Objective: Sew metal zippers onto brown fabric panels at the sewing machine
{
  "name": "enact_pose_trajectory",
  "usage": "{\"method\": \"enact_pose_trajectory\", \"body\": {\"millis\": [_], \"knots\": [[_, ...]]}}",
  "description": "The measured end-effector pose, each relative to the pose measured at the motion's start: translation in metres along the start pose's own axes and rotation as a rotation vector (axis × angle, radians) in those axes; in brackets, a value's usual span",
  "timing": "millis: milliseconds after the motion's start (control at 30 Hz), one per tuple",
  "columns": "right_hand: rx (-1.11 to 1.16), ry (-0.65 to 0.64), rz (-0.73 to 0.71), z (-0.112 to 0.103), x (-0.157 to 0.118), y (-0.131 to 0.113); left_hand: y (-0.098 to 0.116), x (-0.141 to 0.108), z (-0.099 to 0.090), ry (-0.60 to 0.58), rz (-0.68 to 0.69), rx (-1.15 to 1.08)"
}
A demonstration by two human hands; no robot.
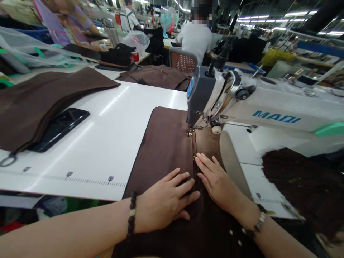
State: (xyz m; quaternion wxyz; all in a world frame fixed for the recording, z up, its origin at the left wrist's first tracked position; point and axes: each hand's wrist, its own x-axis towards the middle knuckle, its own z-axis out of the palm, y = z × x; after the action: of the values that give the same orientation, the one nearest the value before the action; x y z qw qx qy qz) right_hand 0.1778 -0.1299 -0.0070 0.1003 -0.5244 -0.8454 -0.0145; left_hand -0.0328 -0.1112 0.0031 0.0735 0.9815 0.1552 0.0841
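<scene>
A brown fabric panel (166, 143) lies under the presser foot (190, 132) of a white and grey sewing machine (242, 96). Down its right part runs a zipper (194, 147) with a small brass-coloured pull. My left hand (168, 197) rests on the panel left of the zipper, fingers spread and palm down. On the zipper's right side, my right hand (219, 179) lies with its fingers stretched out, the fingertips touching the fabric close to the pull. Neither hand grips anything. The panel's near end is dark and hangs towards me.
Stacked brown fabric pieces (53, 89) partly cover a black phone (63, 129) at left. More brown fabric (158, 76) lies at the table's far edge, and a dark piece (292, 186) at right. A person in white (196, 39) sits beyond, near a woven-back chair (182, 61).
</scene>
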Motion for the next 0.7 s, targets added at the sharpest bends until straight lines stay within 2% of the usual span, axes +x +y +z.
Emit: {"method": "enact_pose_trajectory", "body": {"millis": [300,700], "knots": [[-0.039,-0.016,-0.006,-0.003,0.001,-0.001,0.002,0.002,0.0,0.02,-0.004,0.007],[-0.022,-0.031,0.063,-0.003,0.014,0.006,-0.012,0.012,-0.003,0.015,-0.019,-0.022]]}}
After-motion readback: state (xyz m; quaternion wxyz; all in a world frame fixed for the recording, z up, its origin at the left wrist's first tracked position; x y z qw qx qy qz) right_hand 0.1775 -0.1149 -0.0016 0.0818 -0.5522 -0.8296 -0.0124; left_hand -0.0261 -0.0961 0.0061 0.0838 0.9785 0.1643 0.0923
